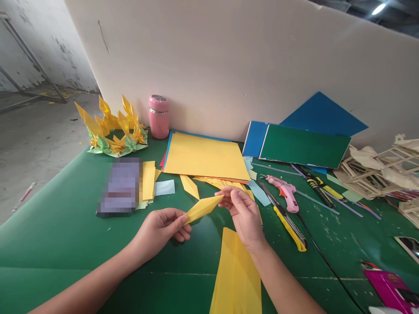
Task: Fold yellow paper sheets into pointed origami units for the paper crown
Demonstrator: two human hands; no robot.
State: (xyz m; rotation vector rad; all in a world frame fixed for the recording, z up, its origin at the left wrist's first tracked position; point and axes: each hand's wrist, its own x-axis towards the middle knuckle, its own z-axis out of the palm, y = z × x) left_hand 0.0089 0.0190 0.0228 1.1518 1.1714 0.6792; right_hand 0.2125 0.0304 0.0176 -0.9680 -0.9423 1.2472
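Note:
A folded yellow paper piece (203, 208), long and pointed, is pinched at its near end between the thumb and fingers of my left hand (165, 224). My right hand (241, 213) is at the far tip of the piece, its fingers loosely curled behind the tip and its thumb apart from the paper. Below my right hand lies a stack of yellow paper strips (237, 274). A similar folded yellow piece (190, 186) rests on the green table (183, 283) just beyond my hands.
Yellow paper sheets (203, 152) lie at the back, near a pink flask (159, 117) and a paper crown (114, 135). On the right are a yellow utility knife (290, 229), a pink glue gun (284, 194) with its cord, and a wooden model (376, 172). A blurred rectangle (121, 187) lies left.

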